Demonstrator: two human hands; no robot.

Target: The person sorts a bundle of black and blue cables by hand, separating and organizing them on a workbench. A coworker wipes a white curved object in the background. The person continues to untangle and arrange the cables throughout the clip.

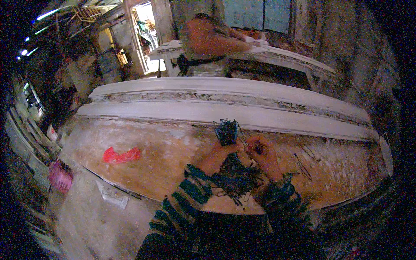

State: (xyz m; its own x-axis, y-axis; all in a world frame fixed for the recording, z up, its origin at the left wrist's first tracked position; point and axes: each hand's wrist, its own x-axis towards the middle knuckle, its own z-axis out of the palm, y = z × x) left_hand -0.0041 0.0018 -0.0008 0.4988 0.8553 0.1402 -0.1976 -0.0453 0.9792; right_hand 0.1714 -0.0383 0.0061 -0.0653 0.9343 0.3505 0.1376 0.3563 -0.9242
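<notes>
My left hand (pixel 216 157) is closed round the lower part of a bundle of dark strands (pixel 227 132), whose looped ends stick up above the fingers. Close beside it, my right hand (pixel 265 157) has its fingers curled together. Thin strands run near its fingertips, but what they grip is too blurred to make out. A loose pile of dark strands (pixel 236 175) lies on the wooden table (pixel 173 147) between my forearms. A few single strands (pixel 303 168) are scattered to the right of my right hand.
Two long white boards (pixel 173 112) lie along the table's far side. A crumpled red piece (pixel 122 155) rests on the left. A pink basket (pixel 60 177) stands beyond the left edge. Across from me, another person's arm (pixel 212 41) reaches over a white board (pixel 299 58).
</notes>
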